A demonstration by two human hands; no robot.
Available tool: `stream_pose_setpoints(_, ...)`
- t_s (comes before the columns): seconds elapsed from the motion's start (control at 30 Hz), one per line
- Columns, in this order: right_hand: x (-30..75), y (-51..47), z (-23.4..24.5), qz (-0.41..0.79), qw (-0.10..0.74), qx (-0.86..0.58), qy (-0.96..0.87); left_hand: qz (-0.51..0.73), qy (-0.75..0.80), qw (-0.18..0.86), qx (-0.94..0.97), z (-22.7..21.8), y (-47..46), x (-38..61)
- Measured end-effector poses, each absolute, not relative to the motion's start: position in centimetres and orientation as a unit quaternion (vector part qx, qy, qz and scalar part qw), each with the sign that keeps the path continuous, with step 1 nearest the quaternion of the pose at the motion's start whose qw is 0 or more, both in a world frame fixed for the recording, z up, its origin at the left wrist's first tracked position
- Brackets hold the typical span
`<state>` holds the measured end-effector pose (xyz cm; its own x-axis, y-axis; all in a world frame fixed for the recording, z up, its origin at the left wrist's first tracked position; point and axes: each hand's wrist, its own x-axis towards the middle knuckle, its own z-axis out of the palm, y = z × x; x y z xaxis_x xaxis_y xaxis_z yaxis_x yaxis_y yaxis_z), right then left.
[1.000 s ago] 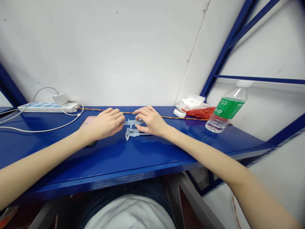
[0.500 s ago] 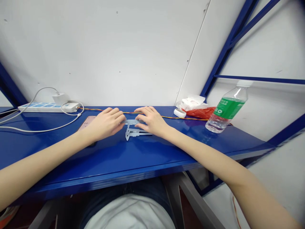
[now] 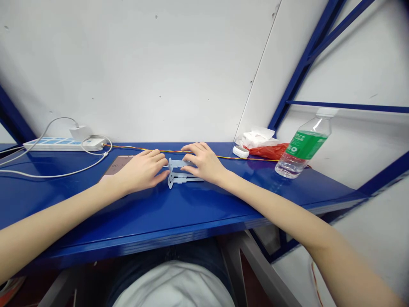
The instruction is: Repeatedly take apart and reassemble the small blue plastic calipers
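Observation:
A pale grey-blue folding frame (image 3: 179, 180) of slim bars, with notched upright pieces at its left end, lies on the blue table. My right hand (image 3: 206, 164) reaches over its right part, with thumb and fingers curled around the far bar; the fingertips partly hide that bar. At the frame's left end is my left hand (image 3: 142, 170), its thumb spread from the fingers. The thumb tip is right by the upright pieces; whether it touches them I cannot tell. Partly under my left hand lies a phone (image 3: 119, 163) with a timer on its screen.
On the left is a white power strip (image 3: 60, 144) with a charger and a looping white cable (image 3: 60, 175). A red and yellow wire (image 3: 223, 157) runs along the back. To the right stand a water bottle (image 3: 303, 147), a tissue pack (image 3: 257, 138), red plastic (image 3: 268, 151) and a small white case (image 3: 240, 151).
My left hand has drawn slightly left and its thumb has opened away from the fingers. The upright pieces at the frame's left end now show. My right hand has hardly moved.

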<state>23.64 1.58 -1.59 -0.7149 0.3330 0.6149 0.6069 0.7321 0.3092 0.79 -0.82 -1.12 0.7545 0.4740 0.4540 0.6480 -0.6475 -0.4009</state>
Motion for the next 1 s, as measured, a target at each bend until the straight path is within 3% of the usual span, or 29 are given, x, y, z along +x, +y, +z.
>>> stream_pose_setpoints(0.13, 23.6, 1.5, -1.6, -0.263, 0.272, -0.254, -0.89, -0.172, -0.359, 0.253, -0.882, -0.9, -0.9, 0.8)
stream_pose_setpoints(0.47, 22.9, 1.0, -1.8, -0.301, 0.282, -0.193, -0.89, -0.184, -0.462, 0.078, -0.864, -0.7, -2.1, 2.2)
stream_pose_setpoints(1.0, 24.2, 2.1, -1.7, -0.28, 0.313, -0.283, -0.862, -0.203, -0.48, 0.116, -0.845, 0.3, 0.1, -0.9)
